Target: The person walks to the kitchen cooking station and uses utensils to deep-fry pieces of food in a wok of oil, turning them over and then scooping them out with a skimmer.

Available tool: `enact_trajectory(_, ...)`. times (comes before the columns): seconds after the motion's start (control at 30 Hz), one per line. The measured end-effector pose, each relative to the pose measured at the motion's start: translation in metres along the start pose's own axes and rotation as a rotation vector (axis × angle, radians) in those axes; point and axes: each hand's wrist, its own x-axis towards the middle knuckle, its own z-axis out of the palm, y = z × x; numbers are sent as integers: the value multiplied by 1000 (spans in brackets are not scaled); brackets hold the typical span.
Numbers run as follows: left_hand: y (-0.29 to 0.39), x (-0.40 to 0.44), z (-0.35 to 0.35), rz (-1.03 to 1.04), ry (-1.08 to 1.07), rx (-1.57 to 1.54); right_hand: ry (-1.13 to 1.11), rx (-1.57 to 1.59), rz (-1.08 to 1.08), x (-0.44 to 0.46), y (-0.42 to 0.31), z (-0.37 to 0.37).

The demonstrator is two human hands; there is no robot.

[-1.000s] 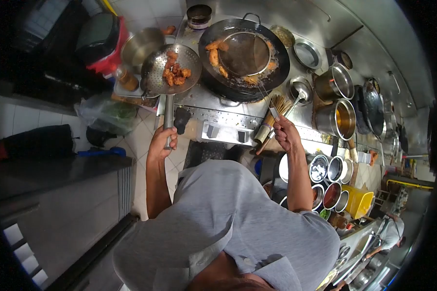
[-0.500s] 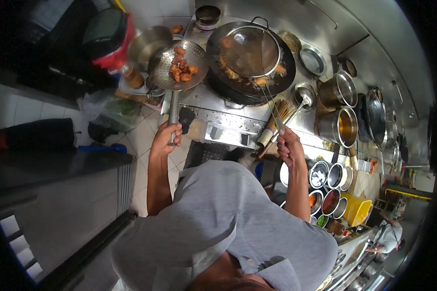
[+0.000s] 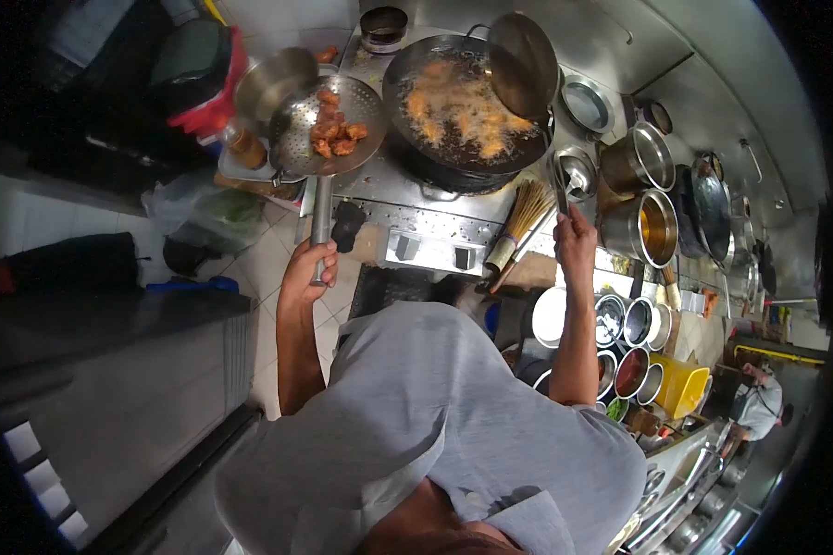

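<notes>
My left hand (image 3: 309,270) is closed round the handle of a perforated metal skimmer (image 3: 296,129), which carries several browned fried pieces (image 3: 333,129) and lies over a metal pot (image 3: 268,83). In my right hand (image 3: 576,237) is the handle of a round mesh strainer (image 3: 526,60), tilted up at the right rim of a black wok (image 3: 407,153). Inside the wok, lighter orange pieces (image 3: 477,120) fry in bubbling oil. Close to my right hand, a ladle (image 3: 576,171) rests in a metal bowl, and a bamboo brush (image 3: 520,217) lies on the stove.
Metal pots (image 3: 652,227) stand right of the wok, one with amber liquid. Several seasoning containers (image 3: 631,370) and a yellow bin (image 3: 683,384) are beside my right arm. A plastic bag (image 3: 204,203) sits at left. Another person (image 3: 759,407) stands far right.
The strainer has swung from over the middle of the wok to its right rim and tilted up, uncovering the frying pieces. My right hand moved right; the skimmer shifted slightly left.
</notes>
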Motion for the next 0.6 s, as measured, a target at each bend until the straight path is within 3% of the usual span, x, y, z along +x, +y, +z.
enact_trajectory(0.1, -2, -6, -3, 26, -9, 13, 169, -223, -108, 19, 17, -15)
enact_trajectory(0.27, -3, -13, -17, 23, 7, 5, 146, -264, -8, 48, 58, -26)
enact_trajectory(0.33, -3, -16, -19, 31, 17, -2, 11, 87, 219, 39, 37, -26)
enact_trajectory(0.6, 5, -30, -14, 60, 102, -9, -286, 524, 475, 56, 60, -22)
